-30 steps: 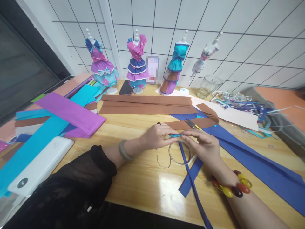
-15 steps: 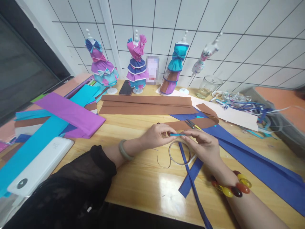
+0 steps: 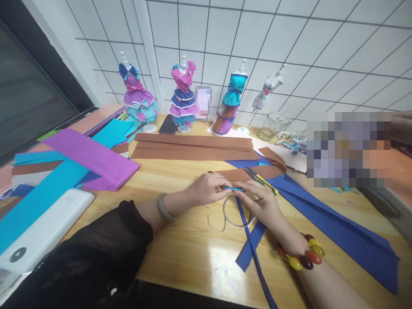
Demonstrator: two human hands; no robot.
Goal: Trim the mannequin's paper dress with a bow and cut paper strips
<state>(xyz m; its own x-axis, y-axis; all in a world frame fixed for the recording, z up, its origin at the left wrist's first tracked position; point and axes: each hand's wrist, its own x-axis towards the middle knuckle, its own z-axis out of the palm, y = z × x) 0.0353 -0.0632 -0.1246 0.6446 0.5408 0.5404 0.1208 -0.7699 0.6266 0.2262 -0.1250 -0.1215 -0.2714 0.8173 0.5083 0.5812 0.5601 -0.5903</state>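
Note:
My left hand and my right hand meet above the wooden table, both pinching the ends of a thin turquoise strip. Just below the strip lies a loop of thin wire on the table. Dark blue paper strips run from under my right hand toward the near edge. Scissors lie on a brown strip just behind my hands.
Folded brown paper lies behind the hands, purple and turquoise sheets at left, a white device near left, a wide blue sheet at right. Dressed mini mannequins, a phone and a glass jar stand along the tiled wall.
The view has tilted up and shifted a little, so everything sits lower and slightly left. Both hands still pinch the turquoise strip in the same place.

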